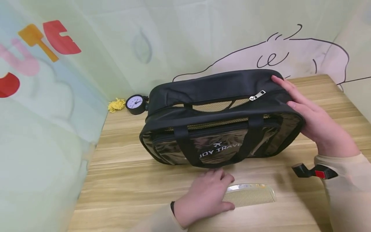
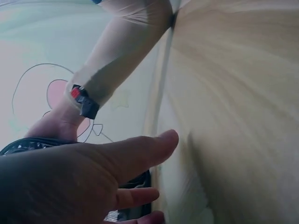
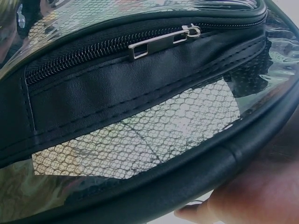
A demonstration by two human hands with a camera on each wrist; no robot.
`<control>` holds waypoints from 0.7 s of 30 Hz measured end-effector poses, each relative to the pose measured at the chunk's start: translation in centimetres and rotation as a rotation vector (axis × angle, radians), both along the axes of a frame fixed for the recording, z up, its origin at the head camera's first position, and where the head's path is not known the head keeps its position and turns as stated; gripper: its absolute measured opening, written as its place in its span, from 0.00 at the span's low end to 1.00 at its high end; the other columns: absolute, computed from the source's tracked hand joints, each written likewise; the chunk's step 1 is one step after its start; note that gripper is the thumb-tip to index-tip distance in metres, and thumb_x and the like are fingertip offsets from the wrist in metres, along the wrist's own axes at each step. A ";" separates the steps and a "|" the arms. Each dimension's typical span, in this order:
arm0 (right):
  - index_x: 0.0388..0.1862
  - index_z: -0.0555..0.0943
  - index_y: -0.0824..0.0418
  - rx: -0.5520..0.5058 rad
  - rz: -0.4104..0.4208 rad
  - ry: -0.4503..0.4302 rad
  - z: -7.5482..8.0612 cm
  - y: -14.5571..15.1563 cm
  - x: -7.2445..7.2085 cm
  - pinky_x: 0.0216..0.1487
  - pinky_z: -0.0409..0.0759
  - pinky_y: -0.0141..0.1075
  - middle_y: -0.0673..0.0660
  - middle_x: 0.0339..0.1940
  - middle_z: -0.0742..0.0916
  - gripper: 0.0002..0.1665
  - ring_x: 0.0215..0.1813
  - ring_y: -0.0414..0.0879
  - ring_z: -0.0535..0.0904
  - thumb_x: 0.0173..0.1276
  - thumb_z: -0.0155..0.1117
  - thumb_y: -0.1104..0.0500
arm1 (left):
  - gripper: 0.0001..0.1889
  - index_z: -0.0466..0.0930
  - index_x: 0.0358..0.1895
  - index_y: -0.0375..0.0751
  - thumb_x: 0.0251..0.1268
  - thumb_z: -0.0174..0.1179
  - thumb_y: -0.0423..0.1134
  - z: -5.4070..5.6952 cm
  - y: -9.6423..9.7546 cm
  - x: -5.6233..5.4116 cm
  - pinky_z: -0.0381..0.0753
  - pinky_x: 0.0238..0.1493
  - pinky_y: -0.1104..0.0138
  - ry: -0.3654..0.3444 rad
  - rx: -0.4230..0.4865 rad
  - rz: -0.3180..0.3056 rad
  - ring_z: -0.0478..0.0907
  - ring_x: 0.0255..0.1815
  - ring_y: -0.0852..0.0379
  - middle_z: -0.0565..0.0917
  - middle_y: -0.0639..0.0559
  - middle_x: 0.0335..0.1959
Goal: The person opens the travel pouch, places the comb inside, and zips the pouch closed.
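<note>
Bag [image 1: 221, 116] looks unzipped; comb [image 1: 250, 196] remains outside, near side. My left hand [image 1: 204, 195] spreads around comb, contact unclear; right hand [image 1: 318, 122] braces bag's right end, fingers extended.

Here's the bag [image 1: 220, 119], its black trim smooth and leather-like with a soft sheen, clear plastic panels [image 1: 213, 138] flashing glossy highlights, honeycomb mesh [image 3: 182, 116] showing through! The zip pull [image 1: 257, 95] gleams, polished metal. Onto the smooth, wood-grained desk [image 1: 121, 180]: the comb [image 1: 250, 195] looks like translucent plastic, shiny-spined. Behind, a matt cloth backdrop [image 1: 116, 35], faintly creased.
</note>
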State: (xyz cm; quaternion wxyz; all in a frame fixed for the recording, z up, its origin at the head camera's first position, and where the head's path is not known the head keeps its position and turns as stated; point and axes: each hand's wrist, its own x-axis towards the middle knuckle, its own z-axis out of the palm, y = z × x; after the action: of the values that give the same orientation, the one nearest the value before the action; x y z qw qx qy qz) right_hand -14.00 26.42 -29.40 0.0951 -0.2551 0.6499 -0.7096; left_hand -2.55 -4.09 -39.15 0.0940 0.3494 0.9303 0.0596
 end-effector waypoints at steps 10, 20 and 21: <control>0.87 0.46 0.54 -0.039 0.050 0.044 -0.4 0.4 -0.3 0.67 0.68 0.27 0.53 0.84 0.43 0.36 0.81 0.49 0.39 0.83 0.31 0.67 | 0.32 0.76 0.52 0.52 0.51 0.74 0.67 -0.7 0.5 0.3 0.79 0.43 0.66 0.047 -0.004 -0.015 0.78 0.48 0.59 0.77 0.59 0.44; 0.87 0.47 0.52 -0.037 0.058 0.037 -0.5 0.5 -0.4 0.66 0.71 0.27 0.52 0.84 0.44 0.36 0.80 0.47 0.43 0.83 0.30 0.67 | 0.15 0.77 0.51 0.52 0.67 0.68 0.50 -0.1 0.4 0.0 0.77 0.29 0.67 -0.041 0.094 -0.032 0.84 0.39 0.62 0.83 0.63 0.37; 0.87 0.47 0.52 -0.036 0.060 0.036 -0.5 0.4 -0.4 0.66 0.71 0.27 0.53 0.84 0.43 0.36 0.80 0.47 0.44 0.83 0.29 0.67 | 0.13 0.77 0.50 0.52 0.69 0.67 0.49 0.1 0.3 0.0 0.78 0.29 0.67 -0.053 0.111 -0.035 0.84 0.40 0.62 0.83 0.63 0.39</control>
State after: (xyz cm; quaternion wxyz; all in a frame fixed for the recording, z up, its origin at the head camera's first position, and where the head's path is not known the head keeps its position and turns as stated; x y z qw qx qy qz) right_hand -14.39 26.87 -29.87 0.1000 -0.2888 0.6306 -0.7134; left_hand -2.57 -3.79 -39.04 0.0999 0.3686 0.9165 0.1188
